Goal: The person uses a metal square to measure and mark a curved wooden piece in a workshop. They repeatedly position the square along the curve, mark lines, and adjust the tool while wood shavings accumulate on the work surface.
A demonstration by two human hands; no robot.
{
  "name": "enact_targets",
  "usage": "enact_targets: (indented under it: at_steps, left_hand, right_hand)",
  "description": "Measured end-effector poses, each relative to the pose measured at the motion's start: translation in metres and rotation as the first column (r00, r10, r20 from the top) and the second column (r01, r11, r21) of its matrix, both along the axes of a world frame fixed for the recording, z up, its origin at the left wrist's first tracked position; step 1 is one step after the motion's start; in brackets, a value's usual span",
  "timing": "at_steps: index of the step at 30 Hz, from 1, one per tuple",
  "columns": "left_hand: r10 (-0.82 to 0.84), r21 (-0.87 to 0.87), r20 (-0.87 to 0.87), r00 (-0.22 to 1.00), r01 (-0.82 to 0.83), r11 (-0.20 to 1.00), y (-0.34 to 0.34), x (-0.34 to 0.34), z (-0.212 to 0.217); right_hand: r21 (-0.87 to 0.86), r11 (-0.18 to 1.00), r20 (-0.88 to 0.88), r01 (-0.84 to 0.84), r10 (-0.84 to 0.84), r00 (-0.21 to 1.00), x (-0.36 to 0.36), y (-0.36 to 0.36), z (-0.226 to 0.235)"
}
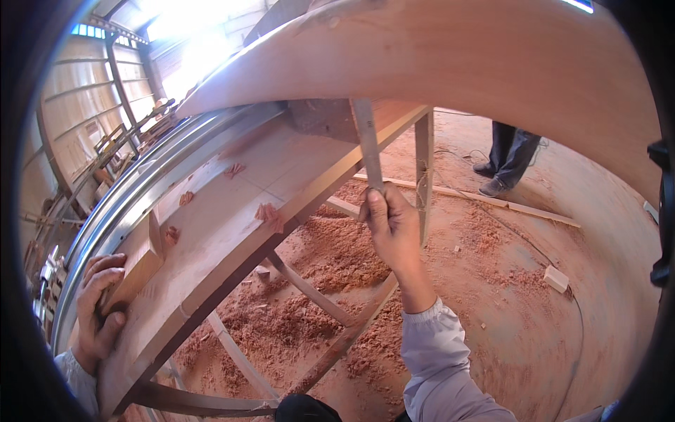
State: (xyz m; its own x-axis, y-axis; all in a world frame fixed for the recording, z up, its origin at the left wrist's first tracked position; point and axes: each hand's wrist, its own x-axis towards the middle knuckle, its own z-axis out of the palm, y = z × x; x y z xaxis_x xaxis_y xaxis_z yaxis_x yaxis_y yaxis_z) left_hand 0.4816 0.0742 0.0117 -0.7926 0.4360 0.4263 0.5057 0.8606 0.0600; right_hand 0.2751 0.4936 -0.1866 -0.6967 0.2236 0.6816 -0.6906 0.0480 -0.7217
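My right hand (391, 224) is closed around the lower end of a flat grey metal strip (368, 144), thumb laid along it. The strip stands nearly upright by the bench's edge, its upper end at the underside of a large, smooth, reddish wooden board (457, 53). That board spans the top of the view, close to me. At the lower left, my left hand (98, 302) grips a rectangular wooden block (137, 266) with its fingers over the far side and its thumb on the near side. The block rests on the wooden workbench (232, 204).
Curls of shavings (268, 214) lie on the bench, and metal rails (155, 169) run along its far-left side. Sawdust (281, 316) covers the floor below. Beyond are a person's legs (510, 155), a long wooden strip (506, 204), a cable (579, 330) and a pale block (555, 278).
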Motion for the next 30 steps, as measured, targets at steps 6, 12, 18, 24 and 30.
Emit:
enact_targets:
  at_steps: [6, 12, 18, 24, 30]
  left_hand:
    - [-0.080, 0.003, -0.011, 0.997, 0.080, 0.997, 0.002, -0.002, 0.002]
    - [-0.122, 0.013, 0.012, 0.992, 0.122, 0.992, 0.009, -0.006, 0.007]
    - [-0.184, -0.010, -0.021, 0.983, 0.184, 0.983, 0.011, -0.009, 0.014]
    - [-0.172, 0.006, -0.035, 0.984, 0.173, 0.985, 0.006, -0.010, 0.009]
    - [-0.153, -0.043, 0.016, 0.988, 0.153, 0.987, 0.002, -0.010, 0.012]
  right_hand:
    - [0.004, 0.996, -0.005, -0.088, 0.088, 0.996, -0.006, 0.006, -0.003]
    - [-0.005, 0.995, 0.029, -0.100, 0.100, 0.995, -0.011, 0.009, -0.006]
    - [0.050, 0.994, 0.018, -0.093, 0.092, 0.996, -0.021, 0.025, -0.007]
    - [0.025, 0.997, 0.036, -0.067, 0.066, 0.997, -0.009, 0.006, -0.003]
    - [-0.100, 0.989, 0.067, -0.106, 0.113, 0.991, -0.011, 0.001, -0.017]
